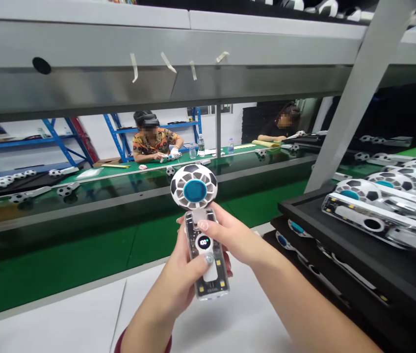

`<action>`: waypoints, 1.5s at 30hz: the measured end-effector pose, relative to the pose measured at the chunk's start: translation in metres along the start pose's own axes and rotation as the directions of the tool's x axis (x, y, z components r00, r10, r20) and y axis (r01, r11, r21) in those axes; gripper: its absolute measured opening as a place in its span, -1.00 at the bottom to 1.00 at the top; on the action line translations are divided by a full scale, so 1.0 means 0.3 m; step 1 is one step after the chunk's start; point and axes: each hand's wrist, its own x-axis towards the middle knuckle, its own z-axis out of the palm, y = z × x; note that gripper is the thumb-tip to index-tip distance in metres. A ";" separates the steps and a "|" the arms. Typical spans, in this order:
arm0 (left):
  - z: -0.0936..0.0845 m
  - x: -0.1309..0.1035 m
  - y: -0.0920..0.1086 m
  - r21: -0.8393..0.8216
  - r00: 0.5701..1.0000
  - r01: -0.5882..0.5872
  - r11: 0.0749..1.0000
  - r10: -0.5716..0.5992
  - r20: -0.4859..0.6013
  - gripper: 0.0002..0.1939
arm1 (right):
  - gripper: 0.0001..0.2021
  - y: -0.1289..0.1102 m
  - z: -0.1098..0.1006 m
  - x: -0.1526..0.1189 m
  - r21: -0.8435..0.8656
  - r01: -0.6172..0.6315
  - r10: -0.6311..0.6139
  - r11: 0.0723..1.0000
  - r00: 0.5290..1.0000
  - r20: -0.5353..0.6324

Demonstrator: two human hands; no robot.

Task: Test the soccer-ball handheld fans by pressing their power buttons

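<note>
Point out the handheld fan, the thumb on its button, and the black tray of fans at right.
handheld fan [194, 190]: head view, blue hub of its head.
left hand [182, 279]: head view, back of the hand.
black tray [344, 223]: head view, bare front edge.

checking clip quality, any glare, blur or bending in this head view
Head view: the handheld fan in both hands is sharp, its small display readable; glare streaks the glossy green conveyor; the overhead shelf bows from lens distortion; the tray of fans at right smears slightly.
</note>
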 end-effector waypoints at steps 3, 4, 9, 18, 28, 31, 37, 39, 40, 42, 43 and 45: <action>0.001 -0.001 -0.003 0.022 1.000 0.004 1.000 -0.004 -0.010 -0.33 | -0.52 -0.014 0.003 -0.004 -0.010 -0.032 0.033 0.999 0.999 0.009; 0.000 -0.003 -0.005 0.025 1.000 -0.003 1.000 0.003 -0.015 -0.32 | -0.50 -0.018 0.005 -0.005 -0.018 -0.047 0.048 0.999 0.999 0.015; -0.009 -0.019 -0.002 0.078 0.998 -0.014 0.997 0.010 0.056 -0.28 | -0.48 -0.022 0.011 -0.006 0.004 -0.034 0.033 0.999 0.999 0.024; -0.005 -0.034 0.023 0.126 0.996 0.024 0.992 -0.035 0.083 -0.28 | -0.54 -0.024 0.016 -0.023 -0.004 -0.016 0.016 1.000 1.000 0.021; -0.006 -0.035 0.025 0.131 0.996 0.056 0.990 -0.065 0.067 -0.24 | -0.55 -0.009 0.018 -0.022 -0.013 -0.001 0.001 1.000 1.000 -0.017; -0.007 -0.035 0.030 0.134 0.995 0.060 0.989 -0.070 0.066 -0.24 | -0.56 -0.010 0.021 -0.022 -0.012 -0.002 0.002 1.000 1.000 -0.020; -0.011 -0.039 0.036 0.148 0.995 0.042 0.988 -0.055 0.086 -0.29 | -0.58 -0.007 0.026 -0.021 0.024 0.005 -0.005 1.000 1.000 -0.009; -0.010 -0.040 0.035 0.143 0.995 0.038 0.989 -0.051 0.082 -0.29 | -0.58 -0.004 0.026 -0.021 0.026 0.004 -0.003 1.000 1.000 -0.016; -0.009 -0.040 0.034 0.138 0.996 0.039 0.990 -0.051 0.079 -0.28 | -0.58 -0.003 0.025 -0.021 0.025 0.002 -0.001 1.000 1.000 -0.020; -0.009 -0.039 0.033 0.132 0.995 0.043 0.990 -0.054 0.079 -0.25 | -0.57 -0.001 0.023 -0.021 0.019 0.000 0.001 1.000 1.000 -0.026; -0.009 -0.039 0.032 0.132 0.995 0.044 0.990 -0.055 0.079 -0.24 | -0.57 -0.001 0.022 -0.020 0.016 -0.001 0.002 1.000 1.000 -0.026; -0.010 -0.038 0.032 0.135 0.995 0.046 0.990 -0.057 0.079 -0.24 | -0.56 0.000 0.022 -0.020 0.013 -0.004 0.004 1.000 1.000 -0.029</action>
